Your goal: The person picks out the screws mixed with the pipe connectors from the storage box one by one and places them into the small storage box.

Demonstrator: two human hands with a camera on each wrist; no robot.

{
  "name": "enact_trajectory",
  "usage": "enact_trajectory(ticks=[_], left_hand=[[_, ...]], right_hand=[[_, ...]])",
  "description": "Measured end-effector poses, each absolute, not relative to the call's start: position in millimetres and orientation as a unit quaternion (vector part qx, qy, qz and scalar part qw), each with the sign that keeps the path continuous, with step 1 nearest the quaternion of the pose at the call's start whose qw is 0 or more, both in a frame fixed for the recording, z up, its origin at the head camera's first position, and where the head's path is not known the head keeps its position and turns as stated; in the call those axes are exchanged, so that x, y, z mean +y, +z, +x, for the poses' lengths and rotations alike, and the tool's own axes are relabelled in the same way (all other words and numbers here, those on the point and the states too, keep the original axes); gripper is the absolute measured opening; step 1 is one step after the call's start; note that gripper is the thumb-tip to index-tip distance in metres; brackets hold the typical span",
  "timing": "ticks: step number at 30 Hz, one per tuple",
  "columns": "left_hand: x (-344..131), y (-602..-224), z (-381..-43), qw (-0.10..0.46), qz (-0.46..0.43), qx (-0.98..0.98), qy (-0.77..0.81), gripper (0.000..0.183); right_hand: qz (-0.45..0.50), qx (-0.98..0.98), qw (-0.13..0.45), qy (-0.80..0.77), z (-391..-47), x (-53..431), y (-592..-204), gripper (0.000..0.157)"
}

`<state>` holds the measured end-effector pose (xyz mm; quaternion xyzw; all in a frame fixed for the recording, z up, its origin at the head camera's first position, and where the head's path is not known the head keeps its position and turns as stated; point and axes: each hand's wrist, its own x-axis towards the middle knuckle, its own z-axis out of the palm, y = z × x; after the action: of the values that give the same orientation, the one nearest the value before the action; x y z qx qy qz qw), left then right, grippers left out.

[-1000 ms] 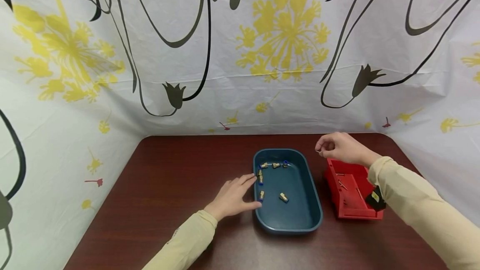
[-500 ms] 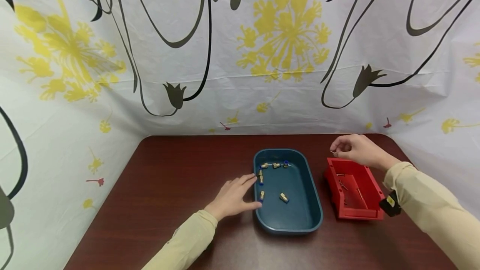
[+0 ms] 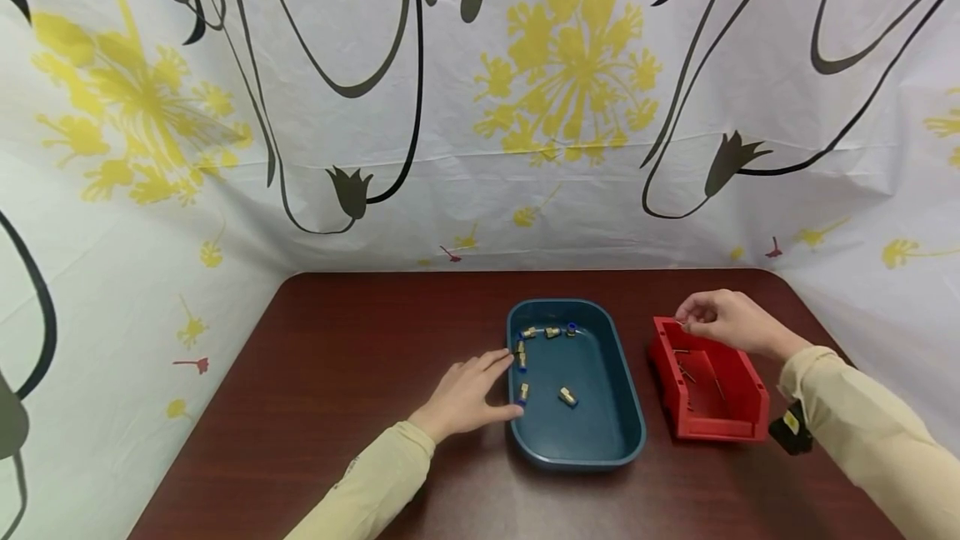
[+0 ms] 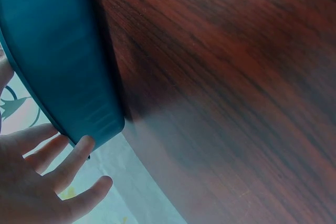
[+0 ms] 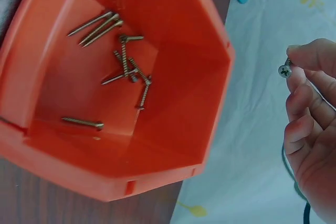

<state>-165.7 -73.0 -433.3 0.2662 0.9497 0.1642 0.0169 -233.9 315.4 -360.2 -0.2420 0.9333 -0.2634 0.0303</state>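
My right hand (image 3: 738, 325) is above the far end of a red bin (image 3: 716, 430), pinching a screw (image 5: 285, 71) between thumb and fingertips. In the right wrist view the screw's cross-slotted head faces the camera. Several more screws (image 5: 123, 59) lie loose on the bin's floor. With fingers spread and fairly straight, my left hand (image 3: 468, 394) rests against the left rim of a blue tray (image 3: 585, 457). Inside that tray lie several small brass fittings (image 3: 567, 396) with blue ends, mostly along the left and far sides.
Both containers stand on a dark wooden table (image 3: 360, 357), the red bin to the right of the tray with a narrow gap between. A white patterned cloth (image 3: 450, 132) hangs behind and beside the table.
My right hand, still pinching the screw, has moved right and then lower, from beyond the red bin to above its far end. The left hand stays at the tray's rim.
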Motion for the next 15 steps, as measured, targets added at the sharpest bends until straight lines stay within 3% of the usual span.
enact_trajectory(ticks=[15], left_hand=[[-72.5,-432.1,-165.1,0.018,0.266,0.949,0.167,0.076]], right_hand=[[-0.231,0.933,0.037,-0.273,-230.2,330.2,-379.2,0.012]])
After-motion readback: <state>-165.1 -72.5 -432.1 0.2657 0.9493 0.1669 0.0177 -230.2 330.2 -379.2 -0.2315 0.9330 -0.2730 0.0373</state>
